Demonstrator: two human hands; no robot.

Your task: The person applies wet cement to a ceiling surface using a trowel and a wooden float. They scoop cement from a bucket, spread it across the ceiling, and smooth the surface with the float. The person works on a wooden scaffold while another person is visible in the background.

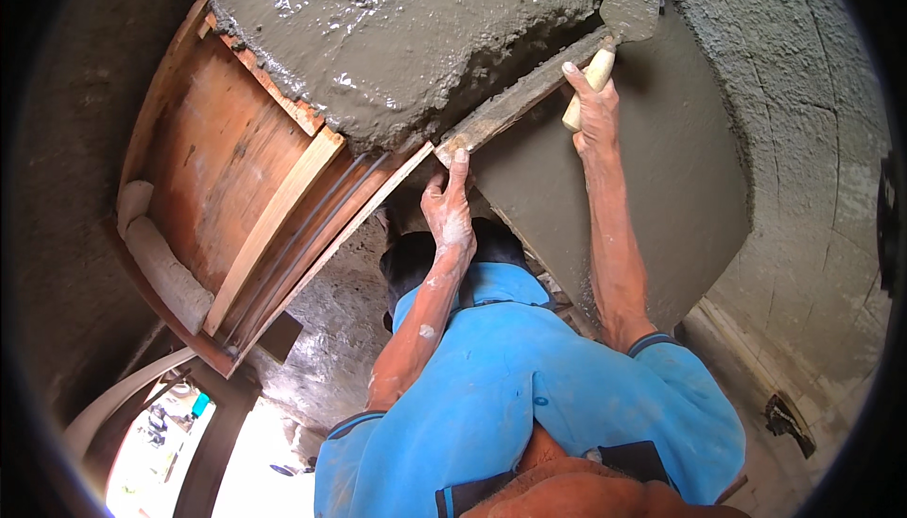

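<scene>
My right hand (597, 112) is closed round the pale handle of a trowel (631, 0). The trowel's grey, mortar-smeared blade points up and away, over the smooth plaster beside the wet concrete. My left hand (448, 208) grips the near end of a narrow wooden strip (529, 88), its thumb on top; the fingers underneath are partly hidden. This strip lies along the front edge of a thick slab of wet concrete (378, 45), and its far end reaches the trowel's neck. Grey mortar smears both hands.
Left of the slab lie wooden formwork boards (208, 159) with a batten (274, 225) and thin rods (312, 220). Smooth grey plaster (652, 197) spreads below my right arm. A rough, scored wall (794, 93) stands at right. Daylight enters an opening at lower left.
</scene>
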